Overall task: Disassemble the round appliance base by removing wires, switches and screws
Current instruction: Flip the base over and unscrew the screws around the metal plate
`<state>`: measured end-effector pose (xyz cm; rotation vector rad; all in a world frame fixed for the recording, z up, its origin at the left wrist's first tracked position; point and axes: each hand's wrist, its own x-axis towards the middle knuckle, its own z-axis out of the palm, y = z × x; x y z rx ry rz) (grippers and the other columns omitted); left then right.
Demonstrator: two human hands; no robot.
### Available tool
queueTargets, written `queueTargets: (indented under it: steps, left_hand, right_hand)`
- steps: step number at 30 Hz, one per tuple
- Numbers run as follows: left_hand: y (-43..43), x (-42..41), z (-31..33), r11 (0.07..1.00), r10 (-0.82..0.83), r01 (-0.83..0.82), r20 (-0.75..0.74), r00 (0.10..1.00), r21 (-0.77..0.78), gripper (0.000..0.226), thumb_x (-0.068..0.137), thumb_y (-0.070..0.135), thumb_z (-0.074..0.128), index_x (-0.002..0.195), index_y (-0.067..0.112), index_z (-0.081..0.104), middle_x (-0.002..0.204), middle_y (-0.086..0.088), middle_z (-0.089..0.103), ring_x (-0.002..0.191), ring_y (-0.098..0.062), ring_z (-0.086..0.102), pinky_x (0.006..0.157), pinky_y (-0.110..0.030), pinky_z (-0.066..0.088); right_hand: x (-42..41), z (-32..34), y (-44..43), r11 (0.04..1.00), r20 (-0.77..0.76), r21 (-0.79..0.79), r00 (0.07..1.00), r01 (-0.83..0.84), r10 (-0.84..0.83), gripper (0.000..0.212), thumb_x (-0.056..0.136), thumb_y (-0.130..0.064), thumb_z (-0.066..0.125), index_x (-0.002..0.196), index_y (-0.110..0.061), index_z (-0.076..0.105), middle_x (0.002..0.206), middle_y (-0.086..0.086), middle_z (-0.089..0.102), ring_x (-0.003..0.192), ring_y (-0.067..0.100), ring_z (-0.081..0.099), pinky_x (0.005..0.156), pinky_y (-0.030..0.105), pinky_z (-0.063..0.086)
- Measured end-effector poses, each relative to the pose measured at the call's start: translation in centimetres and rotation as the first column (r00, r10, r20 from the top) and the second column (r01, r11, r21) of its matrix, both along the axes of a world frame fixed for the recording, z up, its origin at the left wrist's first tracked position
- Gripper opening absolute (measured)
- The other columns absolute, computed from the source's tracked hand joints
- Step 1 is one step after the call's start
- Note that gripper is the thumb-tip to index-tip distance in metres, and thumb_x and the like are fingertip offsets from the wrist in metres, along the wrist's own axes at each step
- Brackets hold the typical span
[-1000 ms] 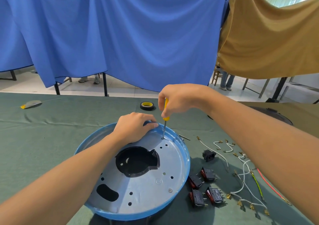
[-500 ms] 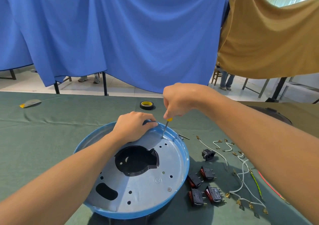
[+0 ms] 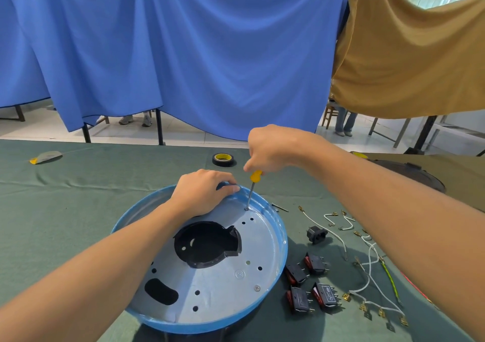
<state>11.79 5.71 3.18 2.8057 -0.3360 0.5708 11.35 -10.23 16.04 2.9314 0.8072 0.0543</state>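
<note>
The round blue-rimmed appliance base lies tilted on the green table, its silver inner plate facing up. My left hand grips the far rim. My right hand holds a yellow-handled screwdriver upright, with its tip on a screw near the far rim. A second screw sits in the plate at the near right. Several black and red switches and loose wires lie on the cloth to the right of the base.
A black socket part lies beside the wires. A roll of black tape sits behind the base, and a yellow-grey object at the far left. A dark round lid rests at the right. Blue and tan cloths hang behind.
My right hand has turned on the screwdriver handle, so less of the yellow shows; the tip stays on the same screw. My left hand keeps its hold on the rim.
</note>
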Motion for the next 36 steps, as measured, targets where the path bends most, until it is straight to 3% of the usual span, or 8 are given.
queueTargets:
  steps: [5, 10, 15, 19, 23, 26, 29, 36]
  left_hand:
    - [0.0, -0.1, 0.1, 1.000, 0.014, -0.014, 0.001, 1.000, 0.004, 0.025, 0.094, 0.057, 0.043, 0.102, 0.044, 0.063, 0.095, 0.017, 0.066, 0.082, -0.009, 0.052, 0.053, -0.025, 0.029]
    - [-0.1, 0.0, 0.1, 1.000, 0.013, -0.013, -0.001, 1.000, 0.007, 0.026, 0.094, 0.057, 0.043, 0.102, 0.043, 0.063, 0.093, 0.017, 0.065, 0.080, -0.008, 0.053, 0.053, -0.022, 0.029]
    - [-0.1, 0.0, 0.0, 1.000, 0.003, -0.002, -0.009, 1.000, 0.008, 0.027, 0.094, 0.056, 0.042, 0.103, 0.042, 0.063, 0.097, 0.016, 0.066, 0.079, -0.006, 0.048, 0.054, -0.023, 0.032]
    - [-0.1, -0.1, 0.2, 1.000, 0.003, -0.003, -0.011, 1.000, 0.008, 0.026, 0.095, 0.056, 0.042, 0.103, 0.042, 0.063, 0.097, 0.016, 0.066, 0.078, -0.005, 0.048, 0.053, -0.022, 0.030]
    - [-0.1, -0.2, 0.2, 1.000, 0.006, -0.006, -0.005, 1.000, 0.008, 0.025, 0.094, 0.056, 0.043, 0.102, 0.043, 0.063, 0.095, 0.016, 0.066, 0.078, -0.007, 0.048, 0.053, -0.023, 0.029]
    - [-0.1, -0.2, 0.2, 1.000, 0.012, -0.012, -0.007, 1.000, -0.006, 0.025, 0.094, 0.056, 0.044, 0.102, 0.043, 0.064, 0.088, 0.016, 0.064, 0.080, -0.009, 0.053, 0.053, -0.025, 0.031]
    - [-0.1, -0.1, 0.1, 1.000, 0.014, -0.014, -0.003, 1.000, -0.003, 0.025, 0.094, 0.056, 0.044, 0.101, 0.043, 0.064, 0.087, 0.017, 0.063, 0.078, -0.007, 0.050, 0.054, -0.025, 0.031]
    - [-0.1, -0.1, 0.1, 1.000, -0.004, 0.004, -0.004, 1.000, 0.006, 0.025, 0.095, 0.055, 0.043, 0.102, 0.042, 0.063, 0.094, 0.017, 0.066, 0.079, -0.006, 0.049, 0.054, -0.022, 0.032]
  right_hand:
    - [0.1, 0.7, 0.0, 0.996, -0.155, 0.078, 0.986, -0.052, 0.064, 0.009, 0.077, -0.030, 0.075, 0.072, -0.023, 0.073, 0.057, -0.006, 0.064, 0.057, 0.012, 0.058, 0.048, 0.018, 0.042]
    - [0.4, -0.1, 0.1, 0.998, -0.017, 0.054, 0.999, 0.029, -0.028, 0.059, 0.089, -0.059, 0.049, 0.051, -0.015, 0.058, 0.035, -0.010, 0.050, 0.053, 0.012, 0.048, 0.053, 0.028, 0.037]
    - [0.2, -0.2, 0.1, 0.999, 0.000, 0.021, 0.999, 0.040, -0.040, 0.031, 0.086, -0.025, 0.059, 0.058, -0.012, 0.055, 0.048, -0.001, 0.046, 0.050, 0.017, 0.040, 0.043, 0.022, 0.027]
    - [0.0, 0.4, 0.1, 1.000, -0.086, 0.027, 0.996, -0.002, 0.004, 0.021, 0.082, -0.030, 0.067, 0.084, -0.010, 0.072, 0.054, -0.001, 0.059, 0.054, 0.016, 0.053, 0.047, 0.020, 0.037]
    - [0.0, 0.7, -0.1, 0.997, -0.121, -0.003, 0.990, -0.072, 0.072, 0.010, 0.079, -0.029, 0.075, 0.084, -0.023, 0.070, 0.077, -0.006, 0.065, 0.077, 0.018, 0.063, 0.056, 0.025, 0.045]
    - [0.0, 0.4, 0.0, 0.997, -0.126, -0.008, 0.989, -0.073, 0.071, 0.028, 0.082, -0.043, 0.069, 0.083, -0.015, 0.069, 0.075, -0.002, 0.063, 0.070, 0.019, 0.059, 0.053, 0.024, 0.041]
    - [-0.1, 0.0, 0.1, 1.000, -0.066, 0.016, 0.998, -0.022, 0.023, 0.055, 0.092, -0.053, 0.051, 0.057, -0.011, 0.052, 0.054, 0.000, 0.048, 0.051, 0.017, 0.043, 0.047, 0.026, 0.032]
    - [0.1, 0.1, -0.3, 0.999, -0.074, 0.036, 0.997, -0.026, 0.029, 0.016, 0.084, -0.028, 0.068, 0.091, -0.014, 0.070, 0.093, 0.011, 0.070, 0.075, 0.023, 0.062, 0.058, 0.029, 0.048]
